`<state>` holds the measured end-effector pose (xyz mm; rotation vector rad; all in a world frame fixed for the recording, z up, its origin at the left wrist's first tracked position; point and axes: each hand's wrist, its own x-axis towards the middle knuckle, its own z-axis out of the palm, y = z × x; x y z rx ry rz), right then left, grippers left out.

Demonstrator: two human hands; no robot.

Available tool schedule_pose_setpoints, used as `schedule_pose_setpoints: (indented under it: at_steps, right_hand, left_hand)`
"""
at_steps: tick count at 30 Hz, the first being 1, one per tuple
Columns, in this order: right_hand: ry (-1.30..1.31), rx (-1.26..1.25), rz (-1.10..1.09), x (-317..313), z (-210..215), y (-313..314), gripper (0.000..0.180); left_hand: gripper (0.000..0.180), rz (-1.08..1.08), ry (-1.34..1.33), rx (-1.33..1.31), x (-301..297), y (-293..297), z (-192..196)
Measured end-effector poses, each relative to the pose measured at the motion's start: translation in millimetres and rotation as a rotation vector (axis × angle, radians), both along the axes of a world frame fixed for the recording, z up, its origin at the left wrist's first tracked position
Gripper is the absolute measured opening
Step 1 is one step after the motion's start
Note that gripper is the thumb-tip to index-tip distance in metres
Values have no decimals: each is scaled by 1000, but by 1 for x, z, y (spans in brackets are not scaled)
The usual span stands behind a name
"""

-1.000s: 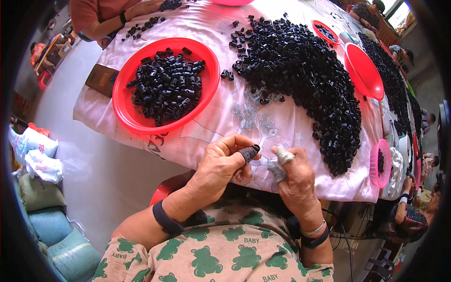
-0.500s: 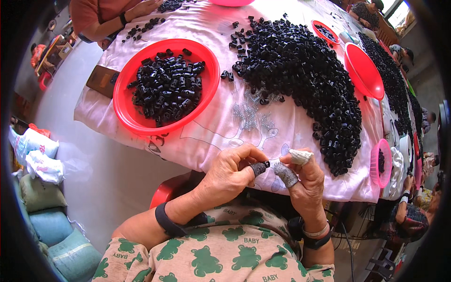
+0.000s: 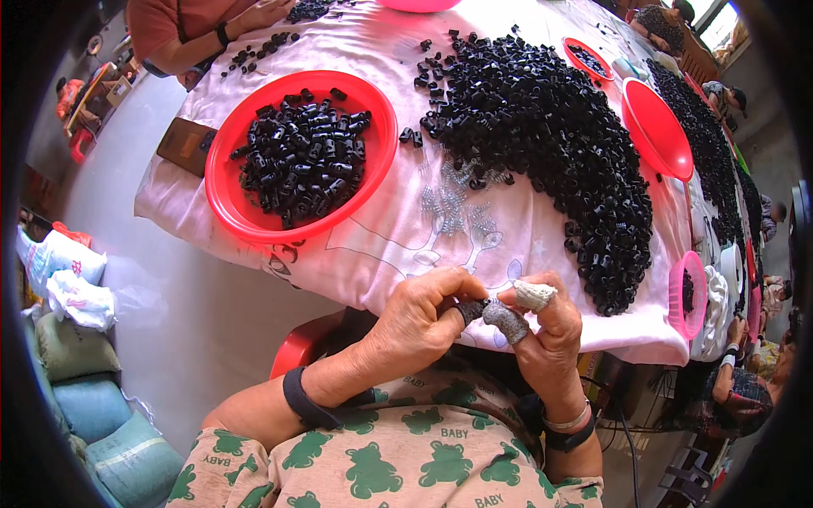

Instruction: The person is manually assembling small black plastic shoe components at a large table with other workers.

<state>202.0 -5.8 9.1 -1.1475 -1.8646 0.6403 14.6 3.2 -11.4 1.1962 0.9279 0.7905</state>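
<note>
My left hand (image 3: pixel 423 315) pinches a small black plastic barrel piece (image 3: pixel 485 302), like a cord-lock part, mostly hidden by the fingertips. My right hand (image 3: pixel 546 326) meets it tip to tip, with thumb and index finger closed on what looks like a tiny metal spring (image 3: pixel 494 300). Grey and white finger covers wrap my fingertips. Just beyond my hands, loose thin springs (image 3: pixel 453 203) lie scattered on the pale pink cloth. A large heap of black barrel pieces (image 3: pixel 542 127) spreads behind and to the right. To the left, a red basin (image 3: pixel 386 161) holds many more.
A phone (image 3: pixel 185 146) lies beside the basin at the table's left edge. On the right stand a tilted red basin (image 3: pixel 656 127), a smaller red dish (image 3: pixel 566 52) and a pink basket (image 3: pixel 677 296). Other people sit around the table. Stuffed sacks (image 3: pixel 127 457) are on the floor at left.
My right hand has moved left, bringing its fingertips against the black piece in my left hand. The gap between the hands has closed.
</note>
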Motion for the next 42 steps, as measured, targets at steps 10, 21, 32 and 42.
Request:
schedule_pose_setpoints:
  at_steps: [10,21,32,42]
  right_hand:
    - [-45,68,-2,-2,-2,-1,28]
    - [-351,242,54,-7,1,-5,41]
    - [-273,238,32,-9,-10,-7,47]
    - [-263,90,-45,5,-14,-3,41]
  left_hand:
    - [30,3,-15,-30,-1,0,0]
    - [18,48,-34,-110,-1,2,9]
    - [18,101,-162,-233,-4,1,12]
    - [19,173,-265,-205,-7,7,0]
